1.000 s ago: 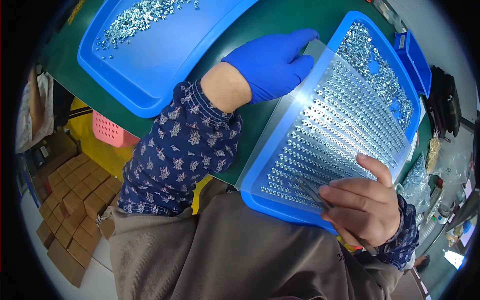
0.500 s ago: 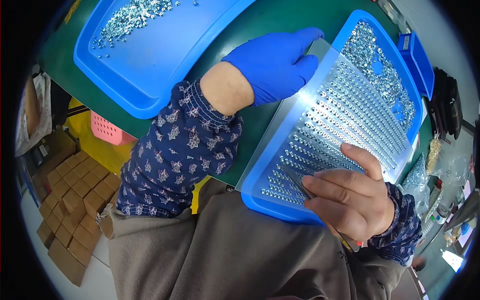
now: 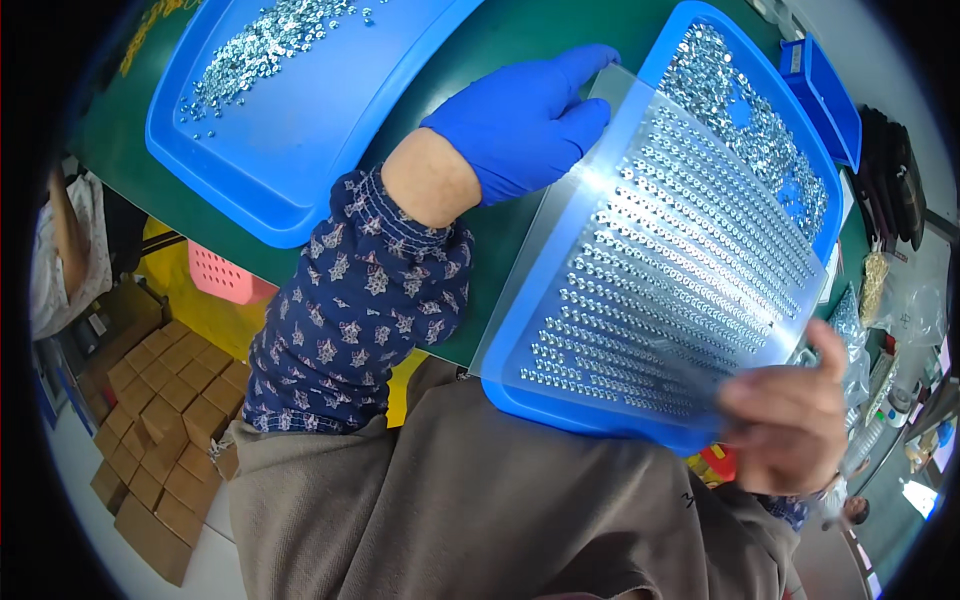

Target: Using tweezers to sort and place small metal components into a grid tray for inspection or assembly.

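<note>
My left hand [image 3: 520, 125], in a blue glove, grips the upper-left edge of a clear flat plate [image 3: 515, 320]. Rows of small shiny metal pieces [image 3: 660, 240], rather like nuts, cover the plate. It lies tilted over a blue tray [image 3: 600, 425], whose far end holds a loose heap of similar metal pieces [image 3: 720, 85]. By the plate's lower right corner is my bare right hand [image 3: 790, 415], smeared by motion. Its fingers are blurred, and whether a thin tool is in them does not show.
Another blue tray [image 3: 350, 150] with scattered metal pieces [image 3: 265, 50] stands at the left on the green table [image 3: 120, 190]. A small blue bin [image 3: 822, 100] sits at the far right. Brown cartons [image 3: 165, 430] and a pink basket [image 3: 225, 275] are lower left.
My right hand has moved from over the plate, where it held a thin metal tool, rightward and down to the plate's corner. My left hand keeps its grip, shifting slightly left in the picture.
</note>
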Tool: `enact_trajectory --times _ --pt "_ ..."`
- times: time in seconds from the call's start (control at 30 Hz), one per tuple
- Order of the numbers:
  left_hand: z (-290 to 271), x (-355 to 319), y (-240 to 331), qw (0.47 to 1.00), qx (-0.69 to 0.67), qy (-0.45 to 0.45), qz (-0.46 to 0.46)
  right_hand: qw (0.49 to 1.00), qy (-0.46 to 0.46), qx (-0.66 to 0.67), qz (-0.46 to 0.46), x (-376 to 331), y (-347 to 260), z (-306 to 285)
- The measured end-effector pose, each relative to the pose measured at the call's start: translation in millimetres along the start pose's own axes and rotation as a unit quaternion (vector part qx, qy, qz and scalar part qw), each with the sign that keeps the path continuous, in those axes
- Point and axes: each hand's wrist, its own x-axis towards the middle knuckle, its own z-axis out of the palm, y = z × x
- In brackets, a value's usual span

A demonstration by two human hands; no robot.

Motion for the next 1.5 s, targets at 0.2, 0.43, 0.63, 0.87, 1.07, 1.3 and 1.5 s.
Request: enact_trajectory --times 0.2,0.43,0.63,0.87,1.07,1.3,1.5 --pt "4 1 -6 1.000 -0.003 0.016 0.016 0.927 0.310 -0.051 0.203 -121 40 -27" --pt "5 -4 -13 0.998 0.002 0.048 0.038 0.803 0.394 -0.119 0.431 -214 60 -25" --pt "-8 1 27 0.992 -0.016 -0.034 -0.121 0.795 0.354 -0.155 0.467 -226 70 -23" --pt "-7 0 29 0.991 -0.016 -0.023 -0.132 0.783 0.399 -0.135 0.457 -215 63 -24" --pt "0 -6 -2 0.998 -0.048 0.014 -0.032 0.793 0.455 -0.077 0.398 -207 54 -22" --pt "2 -4 -2 0.995 -0.064 0.015 -0.077 0.829 0.456 0.105 0.307 -211 60 -21" --pt "3 -5 -1 0.997 -0.057 0.025 -0.054 0.815 0.433 0.246 0.297 -204 67 -16"
